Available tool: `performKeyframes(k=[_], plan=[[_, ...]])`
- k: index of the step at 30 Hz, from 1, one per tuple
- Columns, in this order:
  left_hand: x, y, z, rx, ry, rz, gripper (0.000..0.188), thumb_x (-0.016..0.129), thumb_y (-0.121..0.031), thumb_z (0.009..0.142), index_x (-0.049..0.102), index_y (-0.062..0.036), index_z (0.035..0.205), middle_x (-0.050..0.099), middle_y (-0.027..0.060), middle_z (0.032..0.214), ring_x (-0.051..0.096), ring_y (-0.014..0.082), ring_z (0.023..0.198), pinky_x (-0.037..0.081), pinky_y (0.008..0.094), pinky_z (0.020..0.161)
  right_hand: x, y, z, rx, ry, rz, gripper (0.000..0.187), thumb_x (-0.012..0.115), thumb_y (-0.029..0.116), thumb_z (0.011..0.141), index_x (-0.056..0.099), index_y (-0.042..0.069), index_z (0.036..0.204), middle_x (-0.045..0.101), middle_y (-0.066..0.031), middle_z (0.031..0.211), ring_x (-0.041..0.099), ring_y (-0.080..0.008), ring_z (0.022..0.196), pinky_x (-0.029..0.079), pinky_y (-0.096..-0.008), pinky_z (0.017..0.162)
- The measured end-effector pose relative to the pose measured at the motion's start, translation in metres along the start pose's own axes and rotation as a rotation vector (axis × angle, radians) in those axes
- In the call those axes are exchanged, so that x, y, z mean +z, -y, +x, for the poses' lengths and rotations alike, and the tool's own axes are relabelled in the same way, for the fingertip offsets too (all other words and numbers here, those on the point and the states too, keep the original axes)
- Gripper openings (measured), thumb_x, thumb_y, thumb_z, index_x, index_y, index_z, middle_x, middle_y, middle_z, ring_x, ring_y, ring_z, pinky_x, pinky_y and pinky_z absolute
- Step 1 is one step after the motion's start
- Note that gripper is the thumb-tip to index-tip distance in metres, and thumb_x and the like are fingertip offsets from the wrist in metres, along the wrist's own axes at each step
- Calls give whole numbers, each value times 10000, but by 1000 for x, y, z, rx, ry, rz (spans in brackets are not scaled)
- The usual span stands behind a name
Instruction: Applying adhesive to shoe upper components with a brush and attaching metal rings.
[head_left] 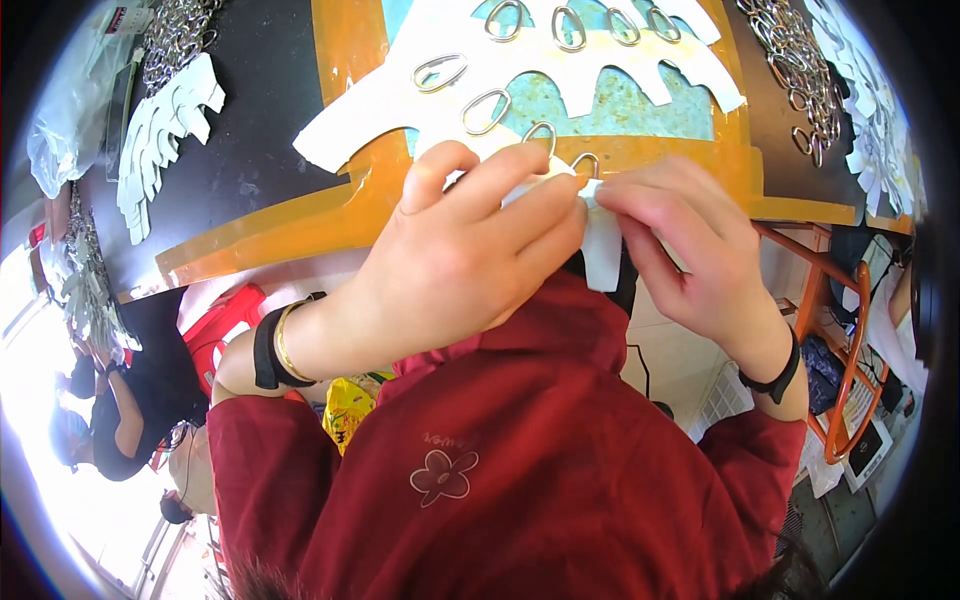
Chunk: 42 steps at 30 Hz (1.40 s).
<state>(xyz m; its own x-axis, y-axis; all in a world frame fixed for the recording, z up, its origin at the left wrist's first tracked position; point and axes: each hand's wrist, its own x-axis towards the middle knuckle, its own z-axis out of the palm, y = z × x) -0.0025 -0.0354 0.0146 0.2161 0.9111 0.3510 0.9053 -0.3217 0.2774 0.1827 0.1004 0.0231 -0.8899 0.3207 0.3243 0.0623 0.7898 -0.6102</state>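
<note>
A flat white cut-out sheet (385, 100) with several tabs lies on the table, and metal oval rings (487, 111) sit along its tabs. At the table's near edge my left hand (470, 245) is closed, its bent fingers gathered at the sheet's edge; its thumb is mostly hidden. My right hand (690, 235) pinches a white tab (602, 250) just below a metal ring (587, 163). The tab hangs down past the table edge between my hands. Another ring (540, 136) stands just beyond my left fingers.
Orange-brown tape (290, 232) borders the work surface. Piles of metal rings lie at far left (175, 40) and far right (790, 60), beside stacks of white cut-outs (165, 140). A clear plastic bag (75, 120) lies at left. An orange metal frame (858, 350) stands at right; another person (130, 410) is at left.
</note>
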Motion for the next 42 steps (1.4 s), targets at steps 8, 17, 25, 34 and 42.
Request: performKeyframes(k=[8,17,25,34,42], plan=[[1,-3,-1,45,22,115,378,710,-155,682,683,-113,1057,620,-7,1119,593,167,1047,328,354,859,-2,-3,-2,-118,-10,-153,313,742,-8,656,686,14,963,593,-81,937,591,-275,824,498,-380,696],[1,-5,2,18,15,66,340,702,-154,686,693,-95,1020,634,10,1108,606,176,1024,332,338,846,8,9,-4,-163,68,-337,252,724,38,653,663,-47,883,570,-72,937,561,-243,862,482,-372,705],[-3,-2,1,1,41,20,364,691,-117,702,689,-92,1066,632,7,1130,587,191,1055,329,349,850,-6,-2,-3,8,130,-20,291,693,-37,720,662,-37,1009,597,-111,947,581,-280,837,488,-357,736],[1,-11,9,-57,-11,6,311,699,-98,680,671,-108,990,628,-15,1073,582,198,1038,334,360,848,4,7,-56,326,-291,201,397,605,-45,881,548,-6,1272,655,-129,1024,631,-176,869,510,-310,781],[-15,-4,-12,-168,-222,-147,325,722,59,637,662,-86,921,648,42,920,622,227,810,399,324,761,40,38,-50,544,-352,517,495,614,-55,911,439,1,1371,676,-111,911,668,-122,808,556,-251,703]])
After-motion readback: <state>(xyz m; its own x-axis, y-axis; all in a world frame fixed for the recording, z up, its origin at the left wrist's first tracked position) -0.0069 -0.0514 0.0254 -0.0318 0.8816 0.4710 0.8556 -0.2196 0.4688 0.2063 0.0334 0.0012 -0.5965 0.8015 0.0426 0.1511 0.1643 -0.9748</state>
